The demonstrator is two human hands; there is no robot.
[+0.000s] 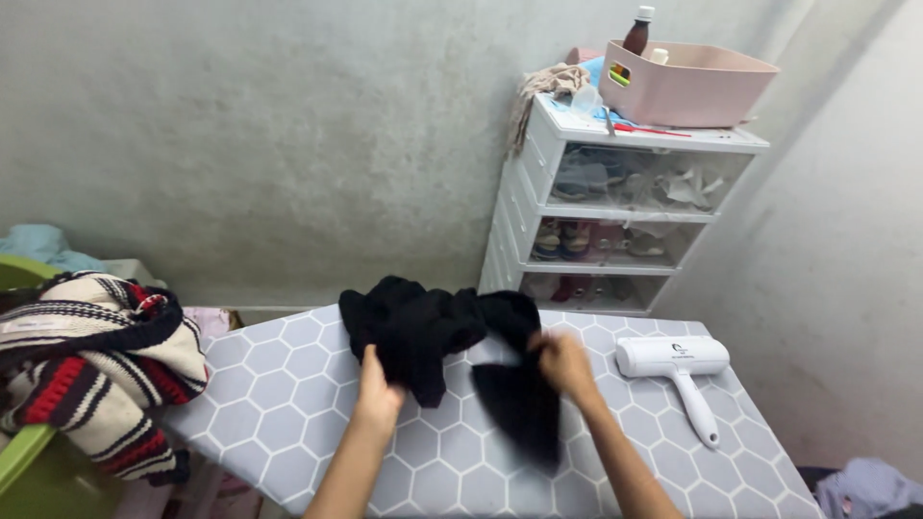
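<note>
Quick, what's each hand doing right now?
Left hand: closed, gripping the crumpled black cloth garment.
Right hand: closed, gripping the same garment.

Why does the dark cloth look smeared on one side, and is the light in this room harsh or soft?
In the head view, the lower right part of the black garment is motion-blurred below the right hand, while the left hand and the white lint roller look sharper. Light is soft and dim, with no glare and only faint shadows on the hexagon-patterned board. The drawer unit leans, from wide-lens distortion.
</note>
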